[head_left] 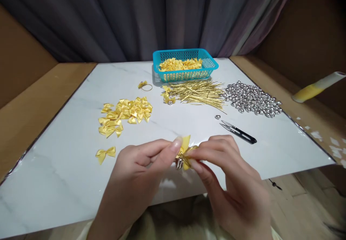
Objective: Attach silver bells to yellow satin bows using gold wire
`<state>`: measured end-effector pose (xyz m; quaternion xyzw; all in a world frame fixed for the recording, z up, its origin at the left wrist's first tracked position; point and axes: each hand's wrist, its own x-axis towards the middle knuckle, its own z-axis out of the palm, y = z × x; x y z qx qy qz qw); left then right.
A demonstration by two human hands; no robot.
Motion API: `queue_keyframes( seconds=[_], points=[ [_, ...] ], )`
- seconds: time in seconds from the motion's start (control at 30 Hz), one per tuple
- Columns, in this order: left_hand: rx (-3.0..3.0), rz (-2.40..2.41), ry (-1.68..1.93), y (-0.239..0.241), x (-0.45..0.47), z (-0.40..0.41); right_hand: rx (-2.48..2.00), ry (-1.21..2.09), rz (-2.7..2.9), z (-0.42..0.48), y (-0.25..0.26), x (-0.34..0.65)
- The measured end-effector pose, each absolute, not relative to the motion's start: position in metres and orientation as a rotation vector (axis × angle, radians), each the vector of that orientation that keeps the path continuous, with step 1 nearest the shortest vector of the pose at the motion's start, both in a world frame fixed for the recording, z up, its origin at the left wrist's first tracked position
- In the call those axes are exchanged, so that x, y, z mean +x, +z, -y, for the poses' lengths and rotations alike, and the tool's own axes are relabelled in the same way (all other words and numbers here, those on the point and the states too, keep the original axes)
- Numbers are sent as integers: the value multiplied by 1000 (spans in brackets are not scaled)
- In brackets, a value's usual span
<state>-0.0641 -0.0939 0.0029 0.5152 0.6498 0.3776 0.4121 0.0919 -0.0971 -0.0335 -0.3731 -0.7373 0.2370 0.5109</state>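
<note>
Between my two hands, over the near part of the table, is a yellow ribbon bow (pixel 185 144) with a silver bead (pixel 178 162) and gold wire (pixel 192 149) at it. My left hand (pixel 146 171) is closed, its thumb and forefinger pinching the bow's left side. From the right, my right hand (pixel 229 175) pinches the gold wire at the bow with thumb and fingertips. The fingers partly hide the bow and how the wire runs. A single yellow bow (pixel 105 154) lies left of my left hand.
Several yellow bows (pixel 129 110) form a pile at left. Behind are a blue basket (pixel 213 66) of bows, gold wires (pixel 202 94) and a finished-looking bow with a wire ring (pixel 146 86). At right lie silver beads (pixel 251 99), one loose bead (pixel 217 117) and black thread snips (pixel 240 133).
</note>
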Motion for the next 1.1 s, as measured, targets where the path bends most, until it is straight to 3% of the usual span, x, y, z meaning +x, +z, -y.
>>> queue_keyframes(
  seconds=[0.23,0.63,1.1],
  points=[
    [1261,-1592,795,1,-67,95,-833,557,1760,97,-37,89],
    [1299,-1480,863,7,-65,97,-842,511,1686,93,-39,87],
    [1271,-1284,748,5,-79,91,-850,723,1608,91,-40,88]
  ],
)
